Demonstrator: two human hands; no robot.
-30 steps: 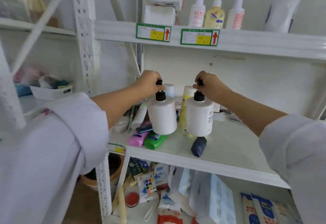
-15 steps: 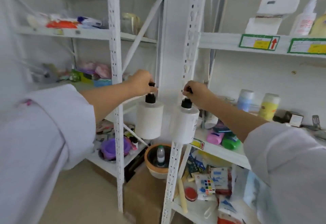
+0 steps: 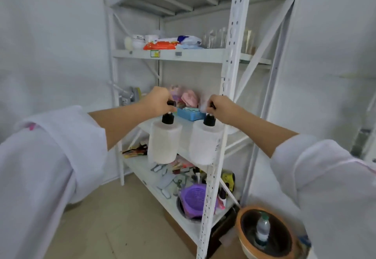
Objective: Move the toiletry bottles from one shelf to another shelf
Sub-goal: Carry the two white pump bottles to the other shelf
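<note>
Two white pump bottles with black pump heads hang in the air in front of a white metal shelf rack [image 3: 230,87]. My left hand [image 3: 158,100] grips the pump head of the left bottle [image 3: 163,142]. My right hand [image 3: 220,108] grips the pump head of the right bottle [image 3: 205,146]. Both bottles hang upright, level with the rack's middle shelf [image 3: 183,128], just in front of its edge. The right bottle partly overlaps the rack's front upright post.
The middle shelf holds a blue box [image 3: 190,114] and pink items [image 3: 189,97]. The upper shelf [image 3: 183,55] carries packets and glass jars. The lower shelf holds a purple basket [image 3: 195,197] and clutter. A brown basin [image 3: 264,232] with a small bottle stands on the floor at right.
The view has swung left from the first rack to this one. Both hands have carried the two pump bottles along and now hold them before the middle shelf.
</note>
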